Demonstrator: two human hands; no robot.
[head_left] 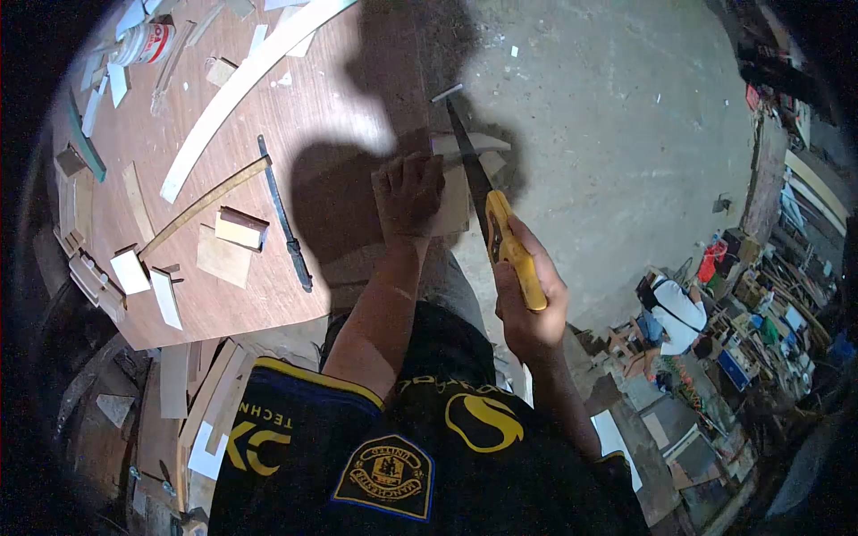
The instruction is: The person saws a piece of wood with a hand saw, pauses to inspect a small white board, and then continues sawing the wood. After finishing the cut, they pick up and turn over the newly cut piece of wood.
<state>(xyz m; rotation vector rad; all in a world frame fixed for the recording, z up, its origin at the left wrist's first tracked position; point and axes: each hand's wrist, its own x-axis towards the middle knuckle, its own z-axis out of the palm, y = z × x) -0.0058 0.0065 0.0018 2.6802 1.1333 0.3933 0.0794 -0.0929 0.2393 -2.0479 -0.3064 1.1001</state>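
My right hand (534, 308) is wrapped round the yellow handle of a hand saw (472, 165), whose dark blade points up and away. The blade lies close beside the right edge of a flat wooden board (454, 201) at the workbench's edge. My left hand (409, 192) presses on that board with its fingers curled, in shadow. Whether the saw's teeth touch the wood cannot be made out. The workbench (313, 223) has a reddish-brown top.
On the bench lie a long curved pale strip (237, 94), a thin dark tool (286, 219), small wood blocks (239, 229) and a white tub (147, 43). Boards lean below it. A person in a white shirt (677, 317) crouches at the right among scrap and tools.
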